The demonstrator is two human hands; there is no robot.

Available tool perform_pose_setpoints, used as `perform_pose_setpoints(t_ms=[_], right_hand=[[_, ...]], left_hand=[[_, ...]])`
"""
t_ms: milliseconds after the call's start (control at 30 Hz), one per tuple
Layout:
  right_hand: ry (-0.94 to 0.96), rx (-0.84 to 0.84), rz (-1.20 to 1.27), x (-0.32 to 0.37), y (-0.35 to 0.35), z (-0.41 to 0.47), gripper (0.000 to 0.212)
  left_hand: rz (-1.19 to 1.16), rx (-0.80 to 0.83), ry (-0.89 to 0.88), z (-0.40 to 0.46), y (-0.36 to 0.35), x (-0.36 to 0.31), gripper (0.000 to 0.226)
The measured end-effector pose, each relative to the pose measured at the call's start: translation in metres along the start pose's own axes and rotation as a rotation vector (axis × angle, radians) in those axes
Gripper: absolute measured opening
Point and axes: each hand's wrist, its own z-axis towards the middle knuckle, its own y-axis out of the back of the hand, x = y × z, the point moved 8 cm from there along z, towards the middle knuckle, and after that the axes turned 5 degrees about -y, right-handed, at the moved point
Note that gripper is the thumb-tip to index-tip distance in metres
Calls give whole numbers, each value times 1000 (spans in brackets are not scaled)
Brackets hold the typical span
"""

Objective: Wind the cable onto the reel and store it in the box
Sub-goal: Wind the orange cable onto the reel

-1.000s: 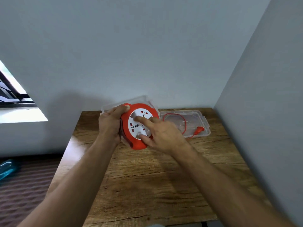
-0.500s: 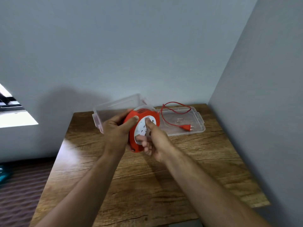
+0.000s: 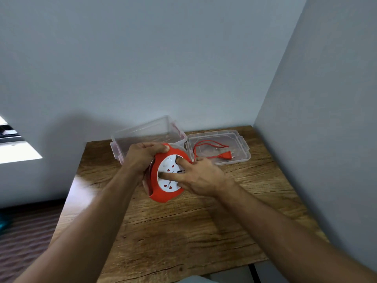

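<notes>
A round red cable reel (image 3: 163, 196) with a white socket face is held tilted above the wooden table (image 3: 183, 231). My left hand (image 3: 142, 157) grips its upper left rim. My right hand (image 3: 201, 177) presses two fingers onto the white face. A thin red cable (image 3: 206, 142) runs from the reel's right side into a flat clear lid (image 3: 242, 144), ending in a red plug (image 3: 225, 155) that lies on the lid. The clear plastic box (image 3: 146, 129) stands open behind the reel.
The table sits in a corner, with a grey wall (image 3: 316, 119) close on the right and another behind. A window (image 3: 12, 144) is at the far left. Dark floor (image 3: 26, 231) lies left of the table edge.
The reel's white face has turned under my right fingers, and the loose red cable loop has shortened. The plug has shifted on the lid. The reel now tilts more toward me.
</notes>
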Motion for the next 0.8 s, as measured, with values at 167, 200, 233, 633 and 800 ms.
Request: perform_pose_setpoints(t_ms=[167, 200, 233, 633, 800], right_hand=[[-240, 37, 100, -1, -5, 3, 61], [-381, -4, 199, -7, -2, 3, 61], [-549, -49, 301, -15, 0, -1, 62], [-1206, 152, 1313, -18, -23, -26, 48], [-237, -59, 197, -3, 20, -20, 54]], left_hand=[[-96, -44, -26, -10, -5, 2, 8], [-122, -57, -34, -12, -6, 3, 9], [-154, -79, -37, -16, -7, 5, 10], [-293, -203, -172, -33, 5, 12, 16], [-312, -104, -8, -20, 15, 16, 6]])
